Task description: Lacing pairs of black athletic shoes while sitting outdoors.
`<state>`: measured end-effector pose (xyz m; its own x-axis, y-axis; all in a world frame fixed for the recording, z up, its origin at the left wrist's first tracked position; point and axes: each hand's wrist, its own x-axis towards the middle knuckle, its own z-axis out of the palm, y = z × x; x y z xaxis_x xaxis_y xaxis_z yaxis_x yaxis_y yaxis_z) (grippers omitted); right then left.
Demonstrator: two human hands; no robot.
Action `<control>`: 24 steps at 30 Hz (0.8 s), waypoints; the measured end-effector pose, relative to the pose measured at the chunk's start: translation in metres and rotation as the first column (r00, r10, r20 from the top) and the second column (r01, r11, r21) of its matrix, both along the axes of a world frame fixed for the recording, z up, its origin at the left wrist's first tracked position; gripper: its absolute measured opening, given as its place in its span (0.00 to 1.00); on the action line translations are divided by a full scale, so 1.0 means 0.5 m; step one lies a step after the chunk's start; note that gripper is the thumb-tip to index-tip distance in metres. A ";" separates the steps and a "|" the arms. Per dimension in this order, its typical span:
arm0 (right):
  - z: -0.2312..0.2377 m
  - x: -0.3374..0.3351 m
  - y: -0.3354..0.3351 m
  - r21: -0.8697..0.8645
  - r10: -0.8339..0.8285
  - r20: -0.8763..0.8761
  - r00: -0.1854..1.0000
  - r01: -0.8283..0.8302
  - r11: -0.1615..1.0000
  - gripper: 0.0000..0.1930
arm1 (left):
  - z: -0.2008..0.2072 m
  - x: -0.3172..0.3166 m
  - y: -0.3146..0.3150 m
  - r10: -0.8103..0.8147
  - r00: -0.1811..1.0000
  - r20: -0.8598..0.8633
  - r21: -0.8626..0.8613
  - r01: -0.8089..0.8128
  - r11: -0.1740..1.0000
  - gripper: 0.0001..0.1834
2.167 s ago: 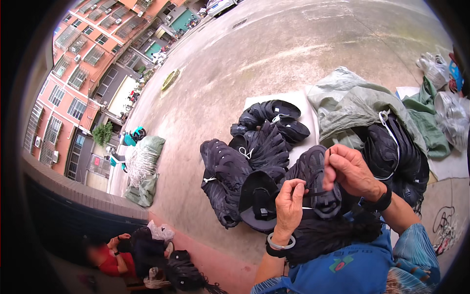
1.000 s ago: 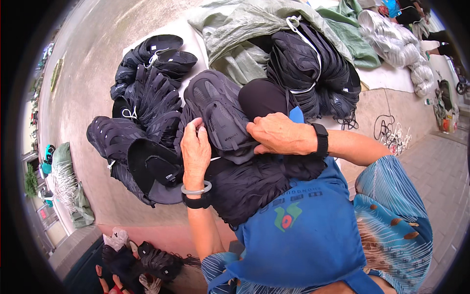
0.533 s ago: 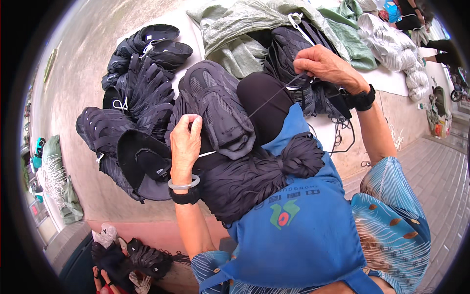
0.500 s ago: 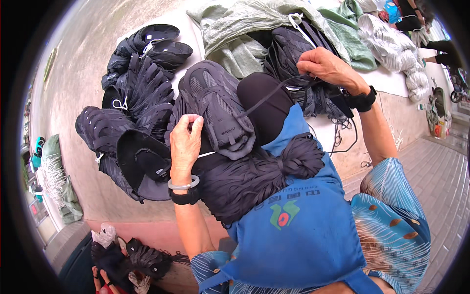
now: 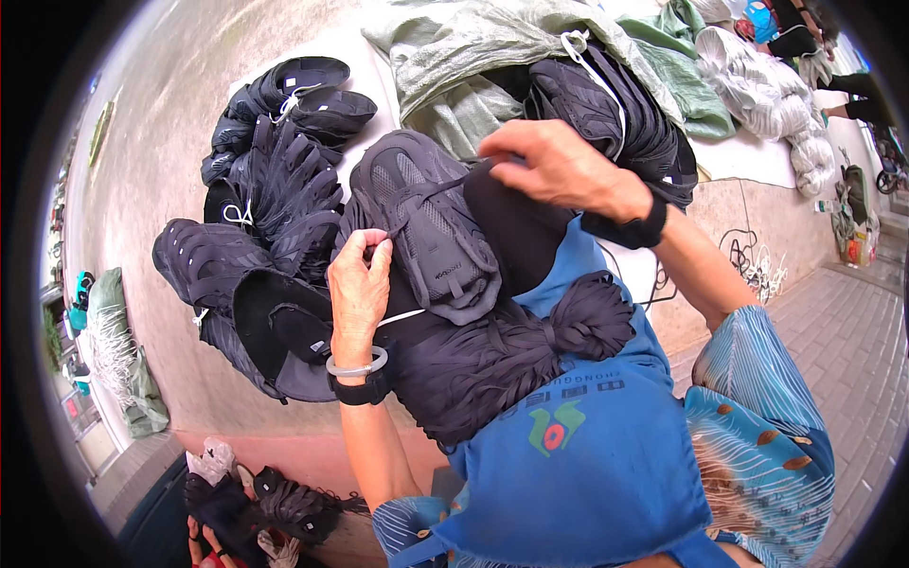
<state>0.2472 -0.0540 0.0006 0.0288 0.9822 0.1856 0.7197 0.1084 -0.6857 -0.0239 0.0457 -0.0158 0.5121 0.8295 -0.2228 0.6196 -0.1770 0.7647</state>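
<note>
crowded lap, shoe upper (image 5: 426, 227) between hands

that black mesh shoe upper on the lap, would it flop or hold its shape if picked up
The black mesh shoe upper would probably flop: it looks thin and soleless, draped over the lap. Likely light for its size, since the left hand and right hand work it by fingertip pinches. Its textured mesh seems unlikely to slip, and a flat piece like this shouldn't roll.

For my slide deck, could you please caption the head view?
Both hands, left hand and right hand, pull a black lace through a black shoe upper on the lap.
</note>
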 end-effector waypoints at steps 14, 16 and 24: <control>-0.052 -0.107 0.109 -0.035 0.302 0.376 0.876 -0.312 0.949 0.08 | 0.013 0.009 0.030 -0.110 0.992 -0.062 0.212 0.121 0.970 0.06; -0.044 -0.108 0.111 -0.046 0.304 0.394 0.867 -0.312 0.949 0.08 | 0.013 0.010 0.036 -0.114 0.990 -0.085 0.241 0.131 0.962 0.06; -0.047 -0.123 0.129 0.040 0.255 0.533 0.807 -0.324 0.945 0.08 | -0.003 -0.004 0.053 -0.137 0.990 -0.026 0.466 0.133 0.875 0.05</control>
